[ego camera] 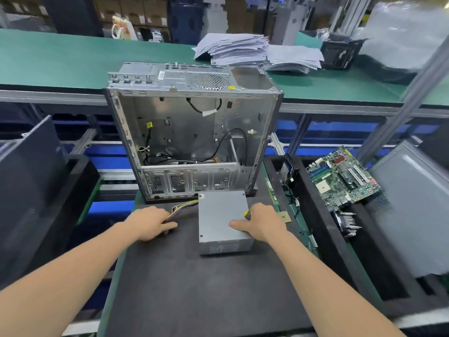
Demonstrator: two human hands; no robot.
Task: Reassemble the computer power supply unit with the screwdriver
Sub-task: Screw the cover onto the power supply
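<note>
Dark bench matting (194, 288) is carrying the grey metal box-shaped power supply unit (221, 215), lying just in front of the open silver computer case (192, 132). We are curling our left hand (150, 222) round its multicoloured cable bundle (181, 207), while our right hand (263, 222) is clenching the yellow-and-black screwdriver handle (246, 212), thumb resting on the unit's top
</note>
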